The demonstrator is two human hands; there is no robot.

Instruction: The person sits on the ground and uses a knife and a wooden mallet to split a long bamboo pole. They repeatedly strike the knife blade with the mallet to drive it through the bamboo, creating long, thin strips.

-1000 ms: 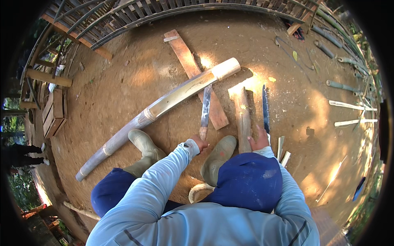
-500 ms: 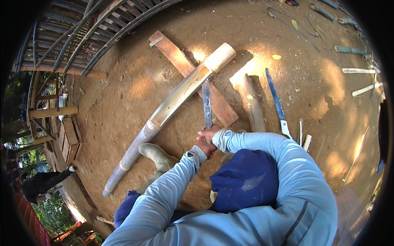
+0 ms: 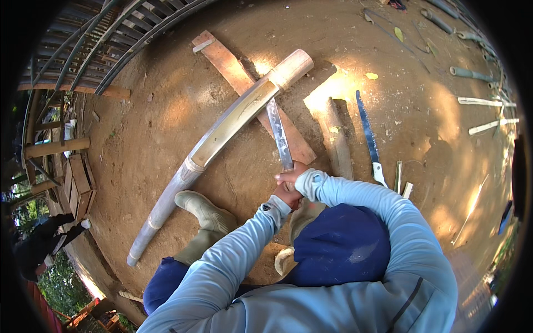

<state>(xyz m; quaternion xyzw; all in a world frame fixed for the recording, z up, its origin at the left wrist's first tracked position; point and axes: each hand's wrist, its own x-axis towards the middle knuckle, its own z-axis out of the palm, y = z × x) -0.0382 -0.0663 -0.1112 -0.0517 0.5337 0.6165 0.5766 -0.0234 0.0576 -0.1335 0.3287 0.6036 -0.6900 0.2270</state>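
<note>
A long-bladed machete [image 3: 279,136] is gripped in both my hands, its blade stretching away from me. My right hand [image 3: 292,172] closes round the handle nearer the blade. Just below it, my left hand [image 3: 288,194] is closed on the handle too, which the fingers mostly hide. The blade's far end meets the near side of a thick bamboo pole [image 3: 177,186], by a long pale opening [image 3: 236,125] cut along it; whether it bites in I cannot tell. Beneath the pole's far part, a reddish wooden plank [image 3: 227,64] lies crosswise on the dirt.
Right of the plank lies a split wooden piece [image 3: 337,141], then a pruning saw [image 3: 368,133] with a white handle. My left boot [image 3: 205,211] stands beside the pole. A slatted bamboo structure [image 3: 119,41] is at far left, a person [image 3: 41,244] below it. Bamboo lengths [image 3: 472,72] lie far right.
The whole view has shifted a little. My hands on the machete handle have moved right, so the blade slants more, while its far end stays by the bamboo pole.
</note>
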